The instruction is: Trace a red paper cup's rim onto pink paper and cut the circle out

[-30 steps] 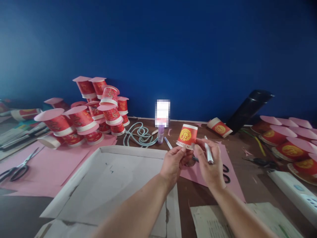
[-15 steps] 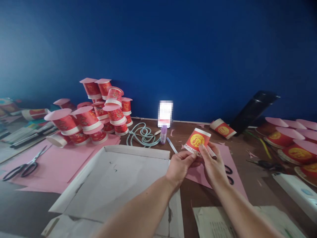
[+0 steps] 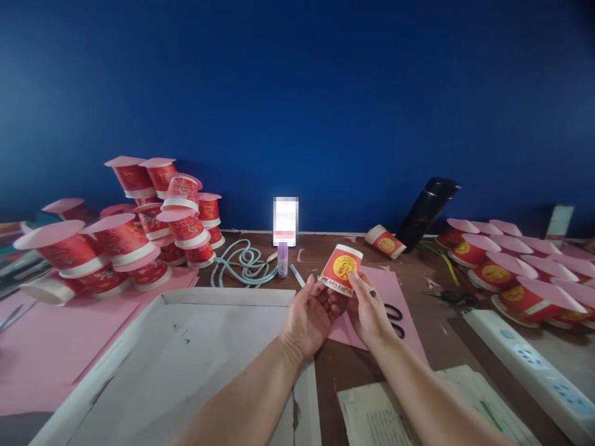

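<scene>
A red and white paper cup with a round gold emblem is tilted in my right hand, its thumb pressed on the front. Black handwriting runs along the cup's white lower band. A pen-like stick with a dark tip shows between the fingers of that same hand. My left hand lies palm up just left of the cup, thumb apart and fingers loosely bent; whether its fingertips touch the cup is unclear. Beneath the hands is a pink paper sheet with black scissor handles on it.
Pink-topped red cups are stacked at left; more cups stand at right. A white cardboard tray lies before me. Around are a coiled cable, glue stick, lit phone, black bottle and power strip.
My left hand has let go of the cup's lower edge and turned palm up. The cup's writing has shifted round slightly. The whole view has swung to the right.
</scene>
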A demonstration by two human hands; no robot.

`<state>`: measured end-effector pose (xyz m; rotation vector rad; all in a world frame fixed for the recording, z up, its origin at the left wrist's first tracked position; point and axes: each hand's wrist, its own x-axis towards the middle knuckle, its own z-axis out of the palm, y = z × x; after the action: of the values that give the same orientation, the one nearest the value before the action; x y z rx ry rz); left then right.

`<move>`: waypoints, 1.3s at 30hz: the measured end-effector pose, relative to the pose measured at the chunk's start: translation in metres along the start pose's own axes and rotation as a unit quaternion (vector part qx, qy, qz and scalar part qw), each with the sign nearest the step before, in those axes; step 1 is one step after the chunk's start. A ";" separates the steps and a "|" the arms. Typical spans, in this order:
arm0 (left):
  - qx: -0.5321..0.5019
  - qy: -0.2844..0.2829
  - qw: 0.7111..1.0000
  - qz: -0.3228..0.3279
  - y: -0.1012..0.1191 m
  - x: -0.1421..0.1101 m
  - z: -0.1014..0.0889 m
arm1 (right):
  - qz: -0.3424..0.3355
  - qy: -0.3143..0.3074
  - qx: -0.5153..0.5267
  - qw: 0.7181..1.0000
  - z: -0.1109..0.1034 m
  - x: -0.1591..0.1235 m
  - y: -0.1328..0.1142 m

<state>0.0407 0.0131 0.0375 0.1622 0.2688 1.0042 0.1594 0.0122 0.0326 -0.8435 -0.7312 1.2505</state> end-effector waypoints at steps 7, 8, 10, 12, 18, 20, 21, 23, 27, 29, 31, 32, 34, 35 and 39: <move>-0.019 -0.018 0.999 -0.044 0.004 -0.007 0.006 | 0.018 -0.048 -0.021 0.998 -0.001 -0.007 0.003; -0.020 -0.026 0.998 -0.049 0.004 -0.007 0.006 | 0.018 -0.051 -0.024 0.998 0.000 -0.008 0.003; -0.020 -0.041 0.998 -0.052 0.003 -0.009 0.006 | 0.019 -0.057 -0.028 0.998 0.000 -0.009 0.002; -0.021 -0.050 0.998 -0.044 0.002 -0.009 0.005 | 0.020 -0.065 -0.028 0.997 0.000 -0.009 0.002; -0.016 -0.049 0.999 -0.017 0.000 -0.007 -0.001 | 0.022 -0.071 -0.034 0.997 0.001 -0.009 0.005; -0.014 -0.048 0.999 -0.005 -0.001 -0.006 -0.002 | 0.005 -0.071 -0.029 0.997 0.002 -0.009 0.005; -0.013 -0.046 0.999 0.001 -0.001 -0.006 -0.002 | -0.003 -0.070 -0.027 0.997 0.003 -0.009 0.005; -0.011 -0.040 0.999 0.012 -0.002 -0.006 -0.002 | -0.013 -0.063 -0.028 0.998 0.004 -0.009 0.005; -0.002 -0.026 1.000 0.006 -0.002 -0.006 0.000 | -0.018 -0.047 -0.035 0.998 0.004 -0.008 0.005; 0.000 -0.026 1.000 0.001 -0.003 -0.007 0.000 | -0.019 -0.048 -0.018 0.999 0.004 -0.007 0.005; 0.005 -0.032 0.999 -0.001 -0.003 -0.007 0.000 | -0.012 -0.043 0.010 0.999 0.004 -0.005 0.004; 0.009 -0.037 0.999 -0.003 -0.004 -0.007 0.000 | 0.000 -0.036 0.021 0.999 0.004 -0.004 0.003; 0.016 -0.045 0.999 -0.007 -0.005 -0.007 -0.002 | 0.033 -0.014 0.038 0.999 0.004 -0.003 0.000; 0.017 -0.048 0.999 -0.009 -0.005 -0.007 -0.002 | 0.051 -0.003 0.045 0.998 0.004 -0.002 -0.002; 0.025 -0.043 0.998 -0.024 -0.005 -0.008 -0.004 | 0.115 0.011 0.066 0.991 0.004 -0.002 -0.011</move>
<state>0.0398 0.0037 0.0338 0.2429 0.2186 0.9418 0.1611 0.0100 0.0441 -0.8489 -0.5378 1.4757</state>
